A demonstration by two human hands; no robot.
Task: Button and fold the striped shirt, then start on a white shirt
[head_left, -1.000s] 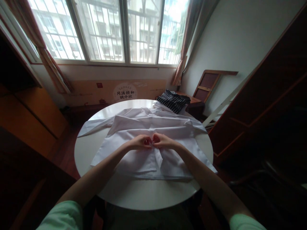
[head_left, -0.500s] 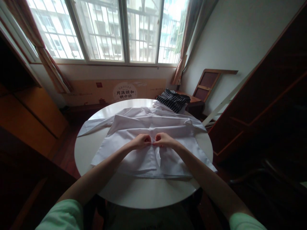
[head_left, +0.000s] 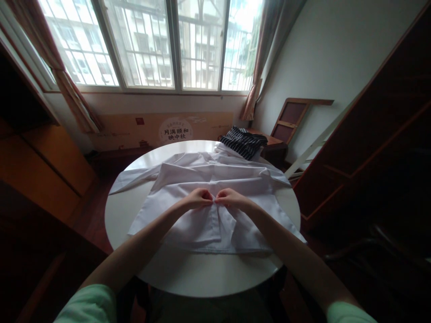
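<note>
A white long-sleeved shirt lies spread over the round white table, its hem toward me and its sleeves out to the far sides. My left hand pinches the left front edge at the middle of the shirt. Close against it, my right hand pinches the right front edge, and the fingertips of both hands nearly meet. Any button between the fingers is too small to make out. Below the hands the two front edges part slightly, with small folds in the cloth.
A black-and-white striped garment lies folded on white cloth at the table's far right. Behind stand a wooden chair and a printed board under the window. A dark wooden panel leans in from the right.
Both hands stay at the same spot on the shirt; the right has shifted slightly left, toward the other. The right front flap below it has settled into a different fold.
</note>
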